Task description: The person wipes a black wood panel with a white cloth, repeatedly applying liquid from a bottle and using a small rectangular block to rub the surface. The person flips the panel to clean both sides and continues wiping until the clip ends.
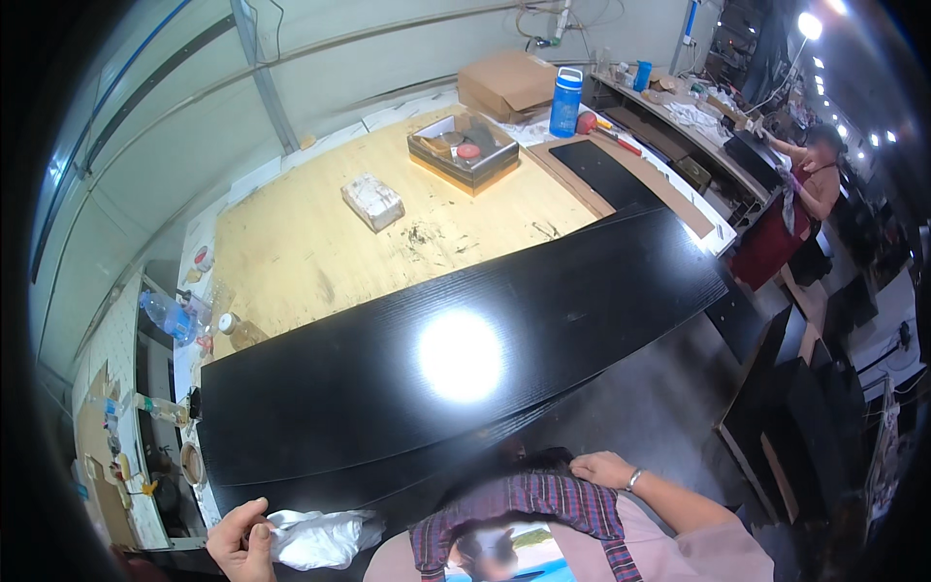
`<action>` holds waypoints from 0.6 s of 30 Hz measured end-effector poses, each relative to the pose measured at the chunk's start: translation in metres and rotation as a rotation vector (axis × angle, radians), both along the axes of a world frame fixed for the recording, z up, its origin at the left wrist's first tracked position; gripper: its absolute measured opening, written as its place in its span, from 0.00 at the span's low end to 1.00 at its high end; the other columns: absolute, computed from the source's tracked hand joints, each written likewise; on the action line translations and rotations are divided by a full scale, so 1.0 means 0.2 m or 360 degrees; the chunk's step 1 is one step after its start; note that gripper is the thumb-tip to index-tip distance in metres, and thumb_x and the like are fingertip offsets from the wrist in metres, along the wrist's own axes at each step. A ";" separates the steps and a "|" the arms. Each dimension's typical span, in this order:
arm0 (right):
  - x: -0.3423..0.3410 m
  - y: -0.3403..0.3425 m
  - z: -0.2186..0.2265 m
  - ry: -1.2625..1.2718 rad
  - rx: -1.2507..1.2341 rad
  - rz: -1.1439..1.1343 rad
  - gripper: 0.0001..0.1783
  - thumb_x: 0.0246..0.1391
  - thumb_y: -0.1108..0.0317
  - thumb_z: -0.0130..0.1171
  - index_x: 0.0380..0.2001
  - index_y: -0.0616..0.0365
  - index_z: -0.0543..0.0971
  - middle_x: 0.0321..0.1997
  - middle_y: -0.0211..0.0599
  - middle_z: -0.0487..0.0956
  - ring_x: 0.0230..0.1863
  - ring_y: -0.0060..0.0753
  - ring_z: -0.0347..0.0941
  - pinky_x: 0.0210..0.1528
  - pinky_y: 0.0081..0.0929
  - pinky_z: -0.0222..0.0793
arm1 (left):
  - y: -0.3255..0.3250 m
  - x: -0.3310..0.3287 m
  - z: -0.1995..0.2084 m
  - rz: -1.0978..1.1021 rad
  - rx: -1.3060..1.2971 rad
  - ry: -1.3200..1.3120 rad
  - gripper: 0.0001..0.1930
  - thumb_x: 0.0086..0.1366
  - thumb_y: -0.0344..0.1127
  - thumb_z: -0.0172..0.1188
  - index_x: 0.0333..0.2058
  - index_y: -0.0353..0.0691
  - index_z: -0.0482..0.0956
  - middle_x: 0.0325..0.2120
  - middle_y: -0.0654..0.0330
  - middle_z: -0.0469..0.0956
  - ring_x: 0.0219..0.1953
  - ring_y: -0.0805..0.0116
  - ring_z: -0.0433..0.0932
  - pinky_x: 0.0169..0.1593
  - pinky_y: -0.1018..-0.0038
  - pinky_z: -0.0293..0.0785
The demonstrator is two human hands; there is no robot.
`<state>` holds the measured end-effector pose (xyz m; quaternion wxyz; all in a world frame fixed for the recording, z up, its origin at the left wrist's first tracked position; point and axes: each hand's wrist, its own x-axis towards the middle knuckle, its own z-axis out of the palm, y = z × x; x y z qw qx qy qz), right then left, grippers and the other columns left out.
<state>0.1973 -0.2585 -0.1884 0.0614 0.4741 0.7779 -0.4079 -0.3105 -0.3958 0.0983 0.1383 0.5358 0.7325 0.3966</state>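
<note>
My left hand [240, 545] is at the lower left, its thumb and fingers pinching a crumpled white cloth [322, 539] by the near edge of a long black board [320, 398]. Bent close to my body, my right hand [605, 469] has a bracelet at the wrist and its fingers curled together against something dark that I cannot make out. The black board lies slantwise over the front of the table, with a bright lamp glare at its middle. Another dark board edge shows beneath it.
Farther back on the yellowish tabletop [291, 252] are a wrapped white block [373, 202] and an open box [464, 153]. A blue bottle [565, 103] stands near a cardboard box [506, 83]. Bottles line the left edge. A person [800, 194] works at the far right, beyond stacked dark boards [795, 417].
</note>
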 end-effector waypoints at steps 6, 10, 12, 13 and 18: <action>0.11 -0.22 0.09 -0.0028 0.0134 -0.0170 0.15 0.67 0.55 0.48 0.45 0.44 0.82 0.45 0.33 0.83 0.48 0.47 0.80 0.46 0.46 0.74 | 0.20 0.09 0.00 -0.0254 0.0169 -0.0136 0.14 0.62 0.31 0.66 0.43 0.28 0.85 0.25 0.59 0.81 0.26 0.77 0.75 0.30 0.81 0.64; 0.18 -0.38 0.17 -0.0153 0.0063 -0.0318 0.16 0.66 0.55 0.48 0.48 0.43 0.82 0.47 0.34 0.84 0.50 0.49 0.80 0.48 0.45 0.74 | 0.29 0.17 0.00 -0.0523 0.0188 -0.0231 0.13 0.60 0.31 0.67 0.41 0.28 0.86 0.24 0.58 0.81 0.24 0.76 0.75 0.28 0.80 0.64; 0.23 -0.44 0.08 -0.0141 -0.0088 -0.0360 0.17 0.64 0.55 0.51 0.51 0.44 0.82 0.48 0.44 0.84 0.51 0.54 0.79 0.51 0.45 0.74 | 0.31 0.22 0.00 -0.0556 0.0192 -0.0254 0.14 0.60 0.33 0.68 0.39 0.28 0.86 0.23 0.58 0.81 0.22 0.76 0.75 0.27 0.80 0.63; 0.25 -0.47 0.02 -0.0088 -0.0169 -0.0378 0.18 0.64 0.55 0.51 0.52 0.45 0.81 0.48 0.46 0.84 0.51 0.54 0.80 0.52 0.46 0.74 | 0.32 0.23 0.02 -0.0572 0.0163 -0.0249 0.14 0.60 0.34 0.68 0.39 0.28 0.86 0.23 0.58 0.81 0.22 0.76 0.75 0.27 0.80 0.63; 0.18 -0.20 0.14 -0.0015 -0.0043 -0.0027 0.16 0.59 0.59 0.56 0.43 0.56 0.84 0.45 0.50 0.84 0.48 0.53 0.81 0.51 0.42 0.75 | 0.37 0.16 0.11 -0.0537 0.0412 -0.0447 0.10 0.58 0.25 0.61 0.37 0.30 0.87 0.25 0.55 0.84 0.24 0.76 0.77 0.30 0.82 0.68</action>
